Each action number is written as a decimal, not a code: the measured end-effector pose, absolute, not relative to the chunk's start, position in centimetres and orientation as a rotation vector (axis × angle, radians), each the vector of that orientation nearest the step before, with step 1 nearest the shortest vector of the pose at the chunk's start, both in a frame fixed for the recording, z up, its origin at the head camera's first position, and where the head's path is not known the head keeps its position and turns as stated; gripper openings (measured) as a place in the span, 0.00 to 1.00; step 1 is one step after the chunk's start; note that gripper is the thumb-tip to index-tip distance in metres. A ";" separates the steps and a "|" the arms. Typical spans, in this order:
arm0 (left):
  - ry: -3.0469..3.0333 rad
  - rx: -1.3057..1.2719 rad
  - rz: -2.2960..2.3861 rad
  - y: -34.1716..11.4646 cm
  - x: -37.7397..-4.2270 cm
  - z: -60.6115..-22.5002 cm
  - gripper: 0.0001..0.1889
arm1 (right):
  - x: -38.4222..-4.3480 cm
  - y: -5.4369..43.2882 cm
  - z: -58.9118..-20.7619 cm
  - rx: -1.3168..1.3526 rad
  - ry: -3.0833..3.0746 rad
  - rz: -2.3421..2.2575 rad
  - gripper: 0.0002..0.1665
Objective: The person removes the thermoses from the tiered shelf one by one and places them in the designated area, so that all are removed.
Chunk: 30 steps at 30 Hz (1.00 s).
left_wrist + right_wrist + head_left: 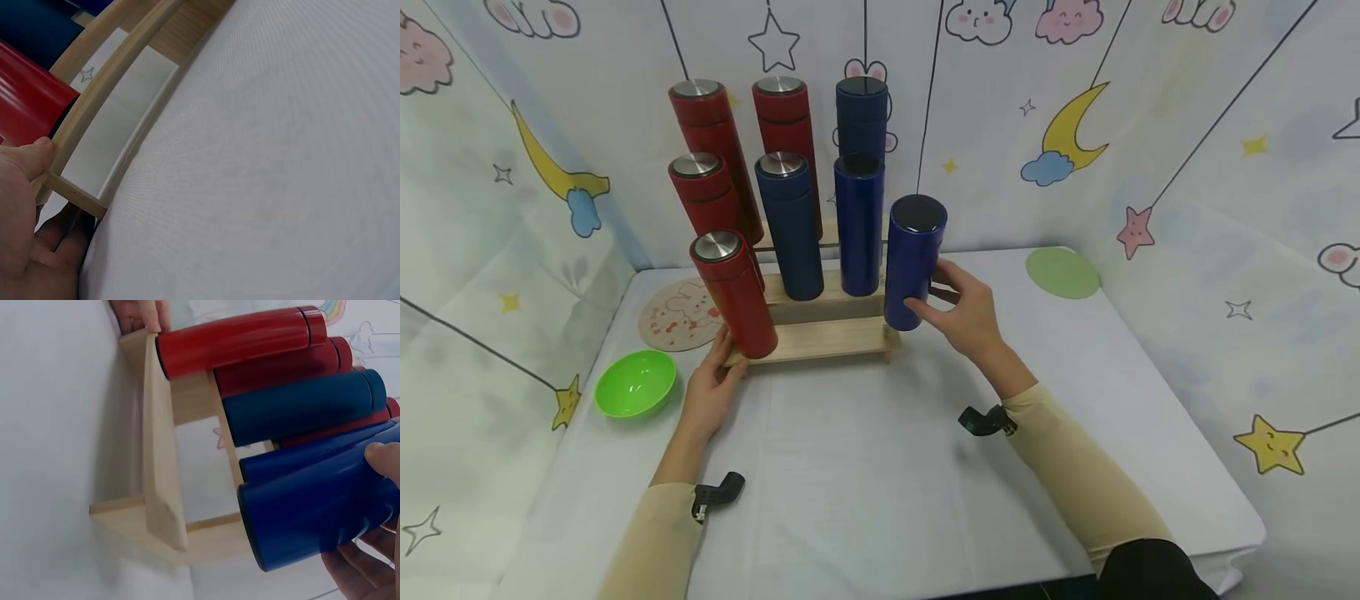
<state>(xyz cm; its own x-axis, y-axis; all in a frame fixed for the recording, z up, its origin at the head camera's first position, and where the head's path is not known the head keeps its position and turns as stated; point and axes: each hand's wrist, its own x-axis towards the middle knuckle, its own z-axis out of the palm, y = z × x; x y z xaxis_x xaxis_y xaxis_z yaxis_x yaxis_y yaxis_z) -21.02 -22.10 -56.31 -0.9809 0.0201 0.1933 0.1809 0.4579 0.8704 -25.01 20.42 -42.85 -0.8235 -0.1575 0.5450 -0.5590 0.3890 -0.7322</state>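
A tiered wooden rack (827, 340) carries red and blue thermos bottles. My right hand (966, 312) grips a shiny blue thermos (910, 262) by its lower half, thumb on the near side and fingers behind. In the right wrist view this thermos's base hangs clear of the lowest board (164, 469), beyond its right end. At the rack's left end, my left hand (707, 392) holds the lowest board, with the thumb (40, 150) on its edge and fingers beneath. Right beside that thumb, a red thermos (737, 300) with a silver lid stands on the lowest board.
Behind, a dark blue thermos (792, 229) and a shiny blue one (859, 225) stand on the middle tier. A green bowl (636, 383) and a round patterned mat (673, 321) lie at left. A green mat (1063, 272) lies at the back right.
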 end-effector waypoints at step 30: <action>-2.553 -0.160 -1.565 -21.9 -20.9 -56.1 0.33 | -31.7 24.7 -44.4 0.381 -2.271 1.456 0.39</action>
<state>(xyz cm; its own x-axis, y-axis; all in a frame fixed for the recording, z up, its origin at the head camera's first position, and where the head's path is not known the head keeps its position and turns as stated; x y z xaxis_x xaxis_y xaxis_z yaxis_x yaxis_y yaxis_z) -20.93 -21.94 -56.09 -0.9841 0.0160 0.1771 0.1650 0.4526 0.8763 -31.67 24.67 -44.35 -0.8770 -0.0067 0.4804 -0.4393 0.4157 -0.7963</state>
